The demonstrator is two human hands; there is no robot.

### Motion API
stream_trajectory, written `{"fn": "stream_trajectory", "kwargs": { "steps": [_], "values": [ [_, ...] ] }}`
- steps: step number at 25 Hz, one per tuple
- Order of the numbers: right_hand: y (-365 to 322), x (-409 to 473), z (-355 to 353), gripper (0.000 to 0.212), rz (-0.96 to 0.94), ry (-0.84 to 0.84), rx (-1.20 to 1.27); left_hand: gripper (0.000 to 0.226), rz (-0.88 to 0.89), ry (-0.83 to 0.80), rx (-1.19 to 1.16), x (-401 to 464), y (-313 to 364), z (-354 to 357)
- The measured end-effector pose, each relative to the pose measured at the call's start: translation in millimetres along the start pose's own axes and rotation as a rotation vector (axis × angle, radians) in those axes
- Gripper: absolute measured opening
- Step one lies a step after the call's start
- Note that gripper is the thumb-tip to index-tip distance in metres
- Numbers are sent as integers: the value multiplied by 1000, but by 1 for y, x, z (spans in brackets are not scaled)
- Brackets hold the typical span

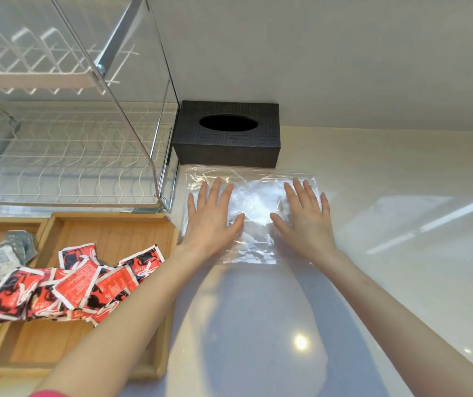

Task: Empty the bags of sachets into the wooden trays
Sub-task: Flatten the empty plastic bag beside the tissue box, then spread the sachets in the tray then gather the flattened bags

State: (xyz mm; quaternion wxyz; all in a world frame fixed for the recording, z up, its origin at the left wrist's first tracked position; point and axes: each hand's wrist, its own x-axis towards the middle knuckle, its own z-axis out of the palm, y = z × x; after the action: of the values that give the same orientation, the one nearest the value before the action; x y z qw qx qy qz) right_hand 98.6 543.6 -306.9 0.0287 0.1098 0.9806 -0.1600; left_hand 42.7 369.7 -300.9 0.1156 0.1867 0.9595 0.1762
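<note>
Left hand, right hand flat on clear bag

I am looking at a home kitchen, judging by the fittings. A two-tier wire dish rack with a chrome frame stands on a glossy pale countertop that runs up against a plain white wall. A black tissue box sits at the back of the counter, just beside the rack.
</note>
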Motion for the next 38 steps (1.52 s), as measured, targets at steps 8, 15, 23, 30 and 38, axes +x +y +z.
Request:
{"fn": "stream_trajectory", "kwargs": {
  "steps": [8,15,23,30,38],
  "values": [
    [-56,-54,-32,62,-109,52,96,60,24,131,-6,-68,-7,-37],
    [-118,-133,-21,62,-204,0,206,69,-22,207,-72,-170,-50,-51],
    [-183,-210,21,46,-339,-41,408,72,-74,255,-95,-263,-110,-55],
    [-209,-244,67,37,-217,-283,324,54,-194,106,-166,-304,-144,-20],
    [-239,-253,88,41,-56,-349,93,65,-219,37,-112,-297,-152,-8]
  ]
}}
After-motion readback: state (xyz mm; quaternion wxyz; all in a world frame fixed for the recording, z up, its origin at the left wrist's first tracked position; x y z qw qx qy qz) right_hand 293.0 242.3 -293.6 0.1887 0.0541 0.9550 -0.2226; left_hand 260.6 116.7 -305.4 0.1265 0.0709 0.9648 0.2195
